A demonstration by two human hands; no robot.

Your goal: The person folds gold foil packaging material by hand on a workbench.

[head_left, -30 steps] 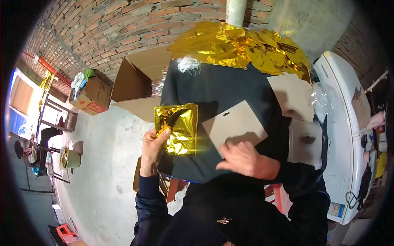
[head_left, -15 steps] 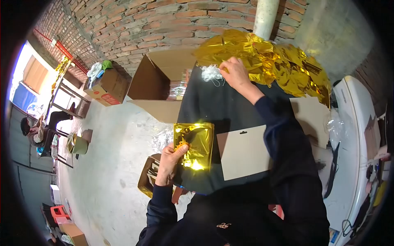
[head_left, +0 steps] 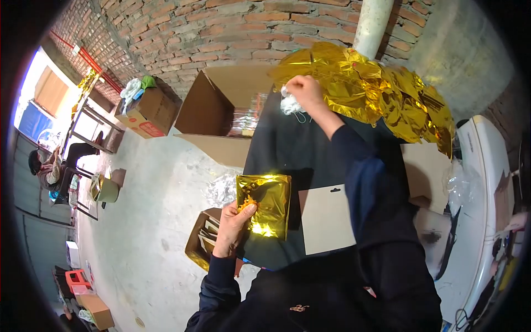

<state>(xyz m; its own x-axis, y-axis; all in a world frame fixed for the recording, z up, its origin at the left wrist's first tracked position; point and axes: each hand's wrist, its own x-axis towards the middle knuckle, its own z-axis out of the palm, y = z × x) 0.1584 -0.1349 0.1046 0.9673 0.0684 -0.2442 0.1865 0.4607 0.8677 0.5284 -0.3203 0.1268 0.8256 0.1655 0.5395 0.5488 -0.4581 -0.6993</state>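
Held at its left edge by my left hand [head_left: 234, 227], a flat folded packet of shiny gold foil [head_left: 271, 206] lies over the near left part of the black-covered table [head_left: 298, 146]. My thumb presses on top of it. At the far edge, my right hand [head_left: 306, 93] has its fingers pinched together at a small bundle of white string [head_left: 290, 104]; whether strands are between the fingertips is too small to tell. Behind that hand spreads a heap of loose gold foil [head_left: 359, 83]. A beige card [head_left: 327, 221] with a hanging slot lies right of the packet.
A large open cardboard box [head_left: 213, 145] adjoins the table's left side, with clear packets inside. Below stands a smaller box [head_left: 197, 252] holding cards. Another card [head_left: 425, 171] and a white machine-like object [head_left: 478, 182] are at right. A person [head_left: 52, 169] sits far left.
My right hand has drawn in slightly, its fingers lifting near the string. The view has shifted a little; my left hand still grips the packet.
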